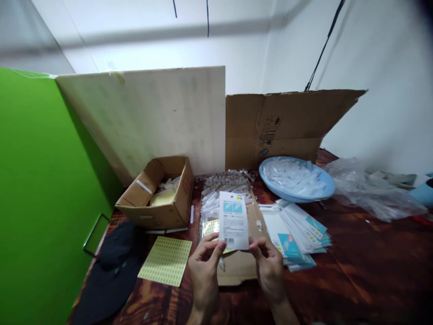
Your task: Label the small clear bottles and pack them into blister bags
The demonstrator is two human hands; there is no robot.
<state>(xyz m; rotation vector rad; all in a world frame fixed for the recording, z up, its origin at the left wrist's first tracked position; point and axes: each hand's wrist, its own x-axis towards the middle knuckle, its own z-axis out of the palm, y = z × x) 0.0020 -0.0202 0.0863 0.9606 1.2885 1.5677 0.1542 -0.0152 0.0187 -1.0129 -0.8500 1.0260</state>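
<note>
A white printed packaging card (233,221) with blue pictures, a barcode and a hang hole is held up in front of me. My left hand (206,266) pinches its lower left corner between thumb and fingers. At the lower right corner, my right hand (269,266) grips the edge the same way. Behind the card lies a cardboard sheet (237,268) bearing a yellow sticker sheet (210,227) and a heap of small clear plastic pieces (223,183). Another yellow sticker sheet (165,261) rests on the table left of my left hand. Fanned packaging cards (297,230) lie to the right.
An open cardboard box (169,214) with small pieces and yellow paper stands at the left, near a black cap (115,266). A blue basin (294,198) of clear plastic pieces sits back right, beside a clear plastic bag (368,192). Cardboard panels (291,122) line the back.
</note>
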